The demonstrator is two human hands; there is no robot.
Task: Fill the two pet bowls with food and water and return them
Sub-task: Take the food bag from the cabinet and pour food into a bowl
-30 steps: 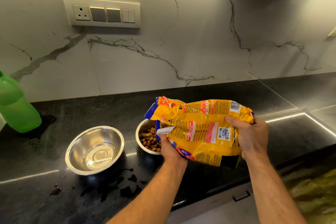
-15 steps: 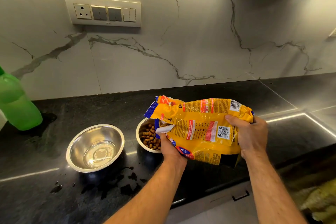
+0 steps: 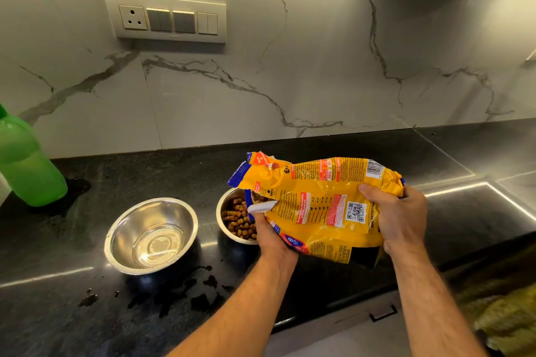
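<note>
Two steel pet bowls stand side by side on the black counter. The left bowl (image 3: 116, 238) holds clear water. The right bowl (image 3: 222, 209) holds brown kibble (image 3: 237, 219) and is partly hidden by a yellow pet food bag (image 3: 316, 197). The bag lies on its side above that bowl, its torn mouth at the left end over the kibble. My left hand (image 3: 271, 236) grips the bag from below near the mouth. My right hand (image 3: 398, 214) clasps the bag's right end.
A green plastic bottle (image 3: 26, 165) stands at the far left by the marble wall. Water is splashed on the black counter (image 3: 162, 298) in front of the bowls. A switch panel (image 3: 168, 19) sits on the wall. The counter's front edge runs lower right.
The bag's mouth has lifted slightly and more kibble shows in the right bowl. Both hands keep their grip on the bag.
</note>
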